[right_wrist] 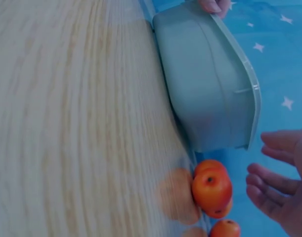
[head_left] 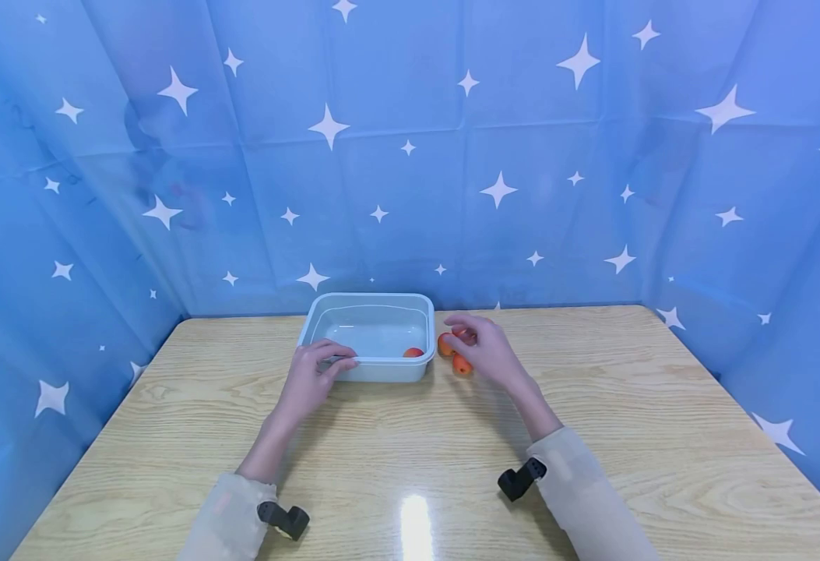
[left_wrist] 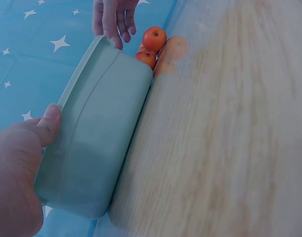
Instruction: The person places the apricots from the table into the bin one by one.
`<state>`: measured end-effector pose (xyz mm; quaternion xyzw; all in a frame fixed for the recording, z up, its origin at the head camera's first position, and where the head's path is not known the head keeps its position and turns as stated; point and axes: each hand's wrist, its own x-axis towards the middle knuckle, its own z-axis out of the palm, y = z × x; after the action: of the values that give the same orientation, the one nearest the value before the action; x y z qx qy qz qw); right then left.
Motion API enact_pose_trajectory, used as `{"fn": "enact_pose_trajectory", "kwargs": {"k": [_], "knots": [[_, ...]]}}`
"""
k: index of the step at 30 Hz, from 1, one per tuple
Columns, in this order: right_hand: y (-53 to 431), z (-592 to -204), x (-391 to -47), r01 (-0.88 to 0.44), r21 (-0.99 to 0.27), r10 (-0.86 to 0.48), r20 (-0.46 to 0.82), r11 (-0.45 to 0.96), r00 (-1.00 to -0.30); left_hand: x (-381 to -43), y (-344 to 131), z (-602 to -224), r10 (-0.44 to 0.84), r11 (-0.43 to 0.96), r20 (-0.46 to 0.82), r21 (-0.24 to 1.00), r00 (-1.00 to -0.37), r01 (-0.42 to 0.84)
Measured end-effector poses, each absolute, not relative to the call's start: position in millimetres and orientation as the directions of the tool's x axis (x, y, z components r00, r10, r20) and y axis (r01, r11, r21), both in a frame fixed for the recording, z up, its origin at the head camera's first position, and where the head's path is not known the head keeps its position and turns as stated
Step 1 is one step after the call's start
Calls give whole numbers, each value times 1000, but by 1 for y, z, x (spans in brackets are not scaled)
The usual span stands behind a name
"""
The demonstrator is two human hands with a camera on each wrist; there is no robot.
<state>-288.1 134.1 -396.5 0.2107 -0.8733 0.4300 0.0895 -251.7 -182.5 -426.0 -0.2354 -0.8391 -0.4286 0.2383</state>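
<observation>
One reddish-orange fruit inside the pale blue-green container, low by its near right corner. At least three more fruits bunched on the wood-grain table just outside its right wall; they overlap, so can't give an exact count. Container upright, toward the table's back edge.

Left hand: pinching the container's near rim at the left end, thumb on the outer wall, fingers hooked over the rim. Right hand: at the outside fruits, covering part of them in the head view. Fingers lightly bent, well apart from the thumb; right wrist view shows nothing between them.

Text check: faint marks on the blue backdrop by the table's back edge, too washed out to tell if they're lettering. Backdrop print that does resolve: white four-pointed stars. Fruits show a small dark spot at one end, not a sticker as far as I can tell. Pale sleeves, black device at each wrist.
</observation>
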Motion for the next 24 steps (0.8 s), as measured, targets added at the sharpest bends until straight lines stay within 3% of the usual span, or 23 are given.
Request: {"fn": "enact_pose_trajectory", "kwargs": {"k": [24], "knots": [[146,-414,-299,-383,-726,-305,246,571,-920,-251,-182,-424,187,529,568,629,-802,569]]}}
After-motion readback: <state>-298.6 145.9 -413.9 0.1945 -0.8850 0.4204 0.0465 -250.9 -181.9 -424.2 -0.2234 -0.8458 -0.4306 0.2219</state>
